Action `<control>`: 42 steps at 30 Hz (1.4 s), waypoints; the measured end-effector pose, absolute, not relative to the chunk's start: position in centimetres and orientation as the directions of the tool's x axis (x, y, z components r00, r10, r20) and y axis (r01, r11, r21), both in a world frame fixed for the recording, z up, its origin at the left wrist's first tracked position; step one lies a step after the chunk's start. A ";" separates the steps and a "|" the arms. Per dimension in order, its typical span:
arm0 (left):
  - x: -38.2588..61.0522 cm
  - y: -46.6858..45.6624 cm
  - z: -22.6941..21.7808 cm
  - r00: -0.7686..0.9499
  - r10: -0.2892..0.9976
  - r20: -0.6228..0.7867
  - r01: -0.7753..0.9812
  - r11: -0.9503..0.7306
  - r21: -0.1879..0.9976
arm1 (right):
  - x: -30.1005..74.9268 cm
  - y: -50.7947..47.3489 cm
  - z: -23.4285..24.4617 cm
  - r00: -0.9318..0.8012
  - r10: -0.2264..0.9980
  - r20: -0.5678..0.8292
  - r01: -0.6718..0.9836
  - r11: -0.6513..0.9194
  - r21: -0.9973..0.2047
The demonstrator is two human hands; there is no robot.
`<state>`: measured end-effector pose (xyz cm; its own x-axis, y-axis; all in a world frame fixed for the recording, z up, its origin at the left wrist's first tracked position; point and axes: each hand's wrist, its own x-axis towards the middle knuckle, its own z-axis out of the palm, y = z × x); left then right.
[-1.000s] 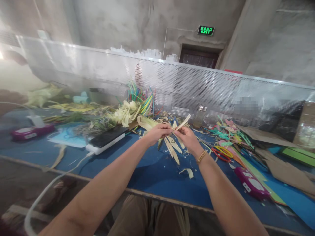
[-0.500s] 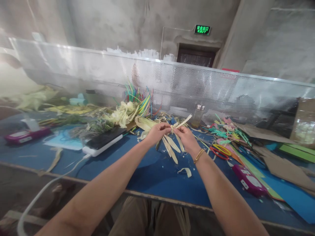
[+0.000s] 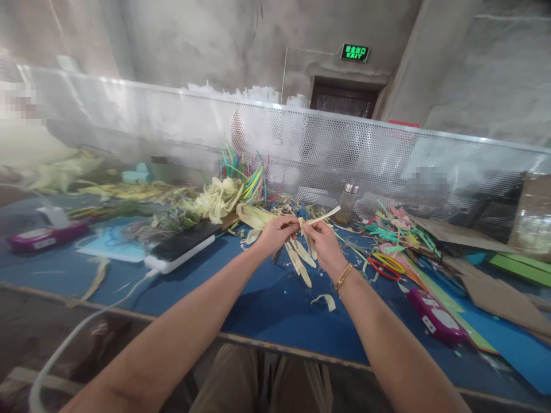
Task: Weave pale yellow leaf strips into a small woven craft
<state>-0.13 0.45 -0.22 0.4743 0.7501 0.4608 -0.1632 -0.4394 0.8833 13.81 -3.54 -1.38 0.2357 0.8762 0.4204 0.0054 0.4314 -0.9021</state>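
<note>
My left hand (image 3: 278, 234) and my right hand (image 3: 322, 240) meet above the blue table, both closed in pinches on pale corn husk strips (image 3: 326, 215). One strip sticks out up and to the right past my right fingers; others hang below, between the hands. More husk strips (image 3: 298, 265) lie on the table just under my fingers. A curled scrap of husk (image 3: 325, 301) is nearer to me. Wider husk leaves (image 3: 253, 217) lie behind my left hand. My fingers cover the spot where the strips come together.
To the left are a black-and-white device (image 3: 183, 248) with a white cable, a grey-green fibre bundle (image 3: 161, 225) and husks (image 3: 219, 198). To the right are scissors (image 3: 385, 265), a purple power strip (image 3: 437, 316) and coloured paper (image 3: 495, 327). A bottle (image 3: 346, 203) stands before the perforated screen (image 3: 344, 143).
The strip sticking out at the right now reaches farther right and lies flatter. My fingertips have drawn slightly apart, both still pinching the husk.
</note>
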 end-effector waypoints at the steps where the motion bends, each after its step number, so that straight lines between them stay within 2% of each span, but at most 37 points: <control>1: -0.1 0.4 -0.3 0.485 0.751 0.449 -0.183 -0.415 0.891 | 13.8 -3.5 -1.4 0.241 0.874 0.422 -0.006 0.436 -0.900; 8: 0.4 0.5 -0.6 0.439 0.851 0.286 -0.337 -0.139 0.931 | 13.7 -3.5 -1.5 0.254 0.855 0.453 0.042 0.458 -0.888; 14: -0.1 0.8 -0.4 0.492 0.860 0.135 -0.291 0.016 0.957 | 14.0 -3.4 -1.7 0.212 0.834 0.509 0.148 0.487 -0.861; 17: -0.1 0.8 -0.4 0.483 0.867 0.122 -0.289 0.026 0.957 | 14.2 -3.3 -1.7 0.201 0.811 0.550 0.221 0.510 -0.832; 22: 0.1 1.0 -0.5 0.420 0.882 0.215 -0.318 -0.079 0.945 | 14.2 -3.3 -1.7 0.173 0.806 0.566 0.284 0.509 -0.812; 27: 0.0 1.4 -0.5 0.339 0.912 0.231 -0.398 -0.084 0.914 | 14.5 -3.7 -1.3 0.220 0.771 0.597 0.362 0.504 -0.784; 30: -0.2 1.5 -0.4 0.342 0.915 0.212 -0.392 -0.066 0.917 | 14.6 -4.4 -0.6 0.116 0.726 0.677 0.497 0.548 -0.673; 33: -0.4 1.4 -0.2 0.344 0.919 0.195 -0.391 -0.049 0.919 | 14.4 -5.0 0.0 -0.060 0.680 0.730 0.541 0.637 -0.549; 36: -0.5 1.4 0.0 0.370 0.915 0.160 -0.372 -0.012 0.928 | 14.3 -5.3 0.3 -0.143 0.629 0.764 0.607 0.665 -0.435; 38: -0.5 1.4 0.0 0.392 0.909 0.138 -0.326 -0.003 0.946 | 14.3 -5.7 0.5 -0.182 0.588 0.788 0.737 0.612 -0.287; 42: -0.3 1.4 -0.3 0.413 0.903 0.121 -0.259 -0.011 0.966 | 14.3 -6.9 1.2 -0.220 0.498 0.839 0.936 0.350 0.037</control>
<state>-0.34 1.42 -0.30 0.4130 0.9026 0.1211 -0.2591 -0.0110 0.9658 14.34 -6.92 1.25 -0.2195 0.4982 0.8388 0.9360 0.3501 0.0370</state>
